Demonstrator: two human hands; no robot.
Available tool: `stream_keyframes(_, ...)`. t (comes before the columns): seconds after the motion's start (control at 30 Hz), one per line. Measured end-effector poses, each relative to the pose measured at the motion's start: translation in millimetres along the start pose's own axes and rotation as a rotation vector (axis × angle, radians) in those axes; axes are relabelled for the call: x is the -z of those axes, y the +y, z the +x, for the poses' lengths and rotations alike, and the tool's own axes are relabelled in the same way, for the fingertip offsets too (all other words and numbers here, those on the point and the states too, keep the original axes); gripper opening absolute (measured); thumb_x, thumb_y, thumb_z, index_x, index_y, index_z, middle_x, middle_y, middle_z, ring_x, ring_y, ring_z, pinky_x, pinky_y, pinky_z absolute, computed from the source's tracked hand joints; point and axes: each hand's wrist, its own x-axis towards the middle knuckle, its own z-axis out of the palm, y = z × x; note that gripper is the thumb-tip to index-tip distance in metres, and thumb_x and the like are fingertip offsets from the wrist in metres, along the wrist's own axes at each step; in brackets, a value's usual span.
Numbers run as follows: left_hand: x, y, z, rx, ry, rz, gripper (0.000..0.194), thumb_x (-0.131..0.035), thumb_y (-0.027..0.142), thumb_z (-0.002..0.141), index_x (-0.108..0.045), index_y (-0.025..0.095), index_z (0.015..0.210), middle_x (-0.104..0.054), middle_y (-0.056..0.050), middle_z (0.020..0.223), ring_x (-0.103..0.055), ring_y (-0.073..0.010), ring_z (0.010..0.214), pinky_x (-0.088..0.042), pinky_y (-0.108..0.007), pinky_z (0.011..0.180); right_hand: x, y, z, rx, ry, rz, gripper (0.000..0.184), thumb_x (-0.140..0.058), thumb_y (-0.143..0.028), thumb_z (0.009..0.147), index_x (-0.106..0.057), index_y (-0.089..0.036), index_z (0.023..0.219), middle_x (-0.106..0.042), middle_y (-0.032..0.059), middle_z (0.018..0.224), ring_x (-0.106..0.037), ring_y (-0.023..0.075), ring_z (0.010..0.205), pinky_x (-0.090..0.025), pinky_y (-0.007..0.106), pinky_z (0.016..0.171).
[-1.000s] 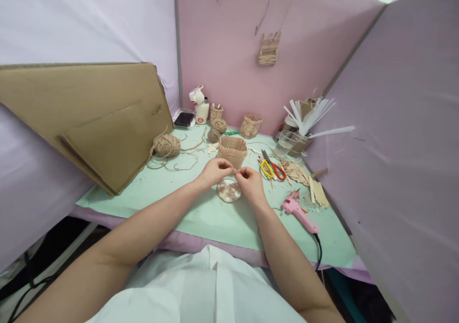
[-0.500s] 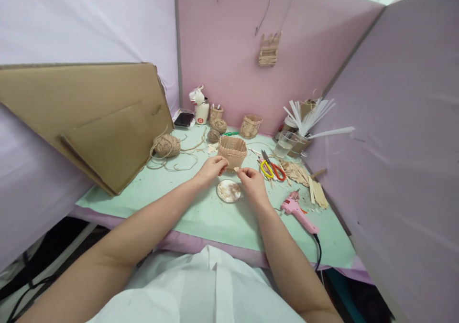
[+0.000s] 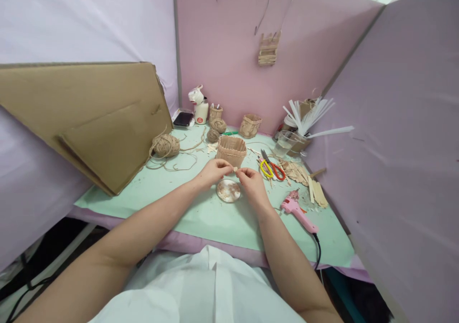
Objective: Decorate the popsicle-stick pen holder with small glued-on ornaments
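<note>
We have a small pale piece pinched between our two hands, over the middle of the table, just on the near side of a basket. The piece is cream to tan, a scrap with an irregular outline; its material is too small to tell. Thumb and fingertips of the left hand grip it at one side, narrowly, and those of the right hand grip it at the other, just as narrowly.

The basket stands upright, light brown and squarish with softened corners; its inner wall shows thin upright ribs, and its rim is wavy. Below our fingers, toward the near edge, lies a round white dish, smeared with brown. Toward the left edge we see a ball of coarse, hairy twine, loose strands curling about it, beside stiff brown cardboard. Right of the basket are scissors with dark blades and one yellow, one red loop. Near the right edge lie flat, smooth, pale strips, and toward the near right corner a glue gun of pink plastic.
</note>
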Motion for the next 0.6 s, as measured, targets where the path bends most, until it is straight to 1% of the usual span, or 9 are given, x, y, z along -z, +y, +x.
stream_keyframes(0.13, 0.5, -0.8, 1.4, 0.0, 0.04, -0.025, 0.017, -0.065, 0.03, 0.062, -0.064, 0.014, 0.065, -0.058, -0.001, 0.063, -0.049, -0.0107, 0.061, -0.034, -0.022, 0.054, 0.0, 2.5, 1.8, -0.004, 0.003, 0.002, 0.022, -0.06, -0.036, 0.067, -0.068, -0.016, 0.071, -0.066, 0.0026, 0.071, -0.052, 0.0134, 0.061, -0.038, 0.024, 0.056)
stream_keyframes(0.23, 0.9, 0.2, 1.5, 0.01, 0.044, -0.026, 0.017, -0.065, 0.03, 0.063, -0.065, 0.013, 0.066, -0.057, -0.001, 0.062, -0.048, -0.0106, 0.06, -0.033, -0.022, 0.053, 0.5, 2.3, 2.2, -0.021, 0.009, 0.002, 0.024, -0.059, -0.037, 0.068, -0.07, -0.016, 0.075, -0.067, 0.0025, 0.073, -0.053, 0.014, 0.063, -0.039, 0.024, 0.057)
stream_keyframes(0.37, -0.2, 0.8, 0.0, 0.016, 0.035, -0.018, 0.015, -0.065, 0.028, 0.062, -0.065, 0.013, 0.065, -0.058, 0.0, 0.062, -0.048, -0.0102, 0.06, -0.033, -0.022, 0.053, 0.8, -0.5, 0.7, -0.019, 0.021, -0.001, 0.023, -0.059, -0.037, 0.068, -0.068, -0.017, 0.074, -0.066, 0.0014, 0.071, -0.052, 0.0135, 0.062, -0.037, 0.024, 0.056)
stream_keyframes(0.5, -1.5, 0.0, -0.7, -0.025, 0.041, -0.023, 0.013, -0.066, 0.025, 0.061, -0.064, 0.013, 0.063, -0.059, 0.0, 0.062, -0.049, -0.0102, 0.06, -0.037, -0.023, 0.057, 0.4, -3.1, -1.3, -0.003, 0.015, 0.0, 0.02, -0.061, -0.036, 0.067, -0.065, -0.016, 0.067, -0.062, 0.0001, 0.065, -0.048, 0.0123, 0.058, -0.036, 0.024, 0.056)
stream_keyframes(0.6, -1.9, -0.8, -0.1, -0.048, 0.045, -0.018, 0.012, -0.066, 0.024, 0.061, -0.064, 0.012, 0.062, -0.059, 0.0, 0.06, -0.05, -0.01, 0.058, -0.038, -0.023, 0.057, 0.3, -2.6, -1.6, 0.006, 0.003, 0.004, 0.02, -0.063, -0.036, 0.067, -0.064, -0.016, 0.066, -0.059, -0.0012, 0.061, -0.046, 0.0115, 0.056, -0.034, 0.024, 0.055)
